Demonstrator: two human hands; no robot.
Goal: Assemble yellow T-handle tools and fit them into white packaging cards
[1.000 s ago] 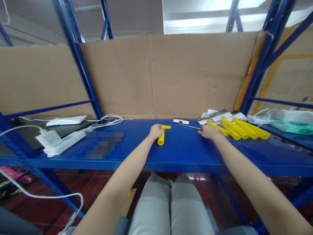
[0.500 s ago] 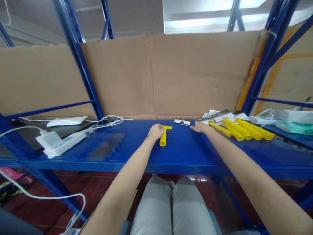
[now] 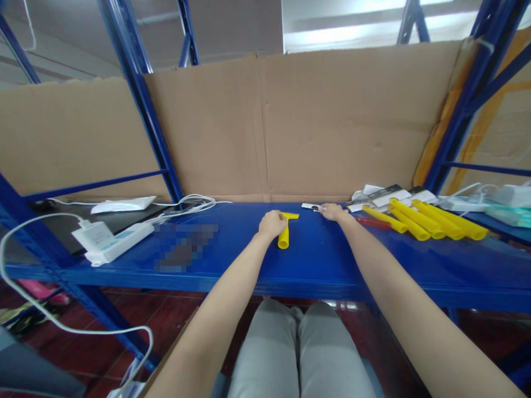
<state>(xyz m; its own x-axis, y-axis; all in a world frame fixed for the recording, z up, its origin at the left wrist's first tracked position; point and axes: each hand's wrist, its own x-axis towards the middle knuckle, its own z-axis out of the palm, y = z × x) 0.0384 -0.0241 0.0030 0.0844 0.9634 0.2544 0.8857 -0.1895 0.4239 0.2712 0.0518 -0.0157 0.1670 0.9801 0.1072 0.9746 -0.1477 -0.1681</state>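
My left hand (image 3: 272, 224) is closed around one arm of a yellow T-shaped piece (image 3: 284, 236), whose thick tube end points toward me on the blue shelf (image 3: 232, 243). Farther right and back, my right hand (image 3: 332, 212) is low over the shelf, its fingers closed at the right end of a small white card with a dark mark (image 3: 307, 206); the fingertips are small and partly hidden. Just right of that wrist lies a red handle-like object (image 3: 374, 223). Several yellow tubular pieces (image 3: 435, 221) lie side by side at the right.
White and black packets (image 3: 385, 196) lie behind the yellow pieces. On the left are a white power strip (image 3: 118, 244), coiled white cables (image 3: 199, 202) and a pixelated dark patch (image 3: 185, 249). Cardboard (image 3: 332, 127) stands along the back between blue posts.
My right hand has shifted left and over the card's right end. The red object now shows beside my wrist, and the thin metallic part seen earlier by my fingers is no longer distinct. The view has shifted slightly.
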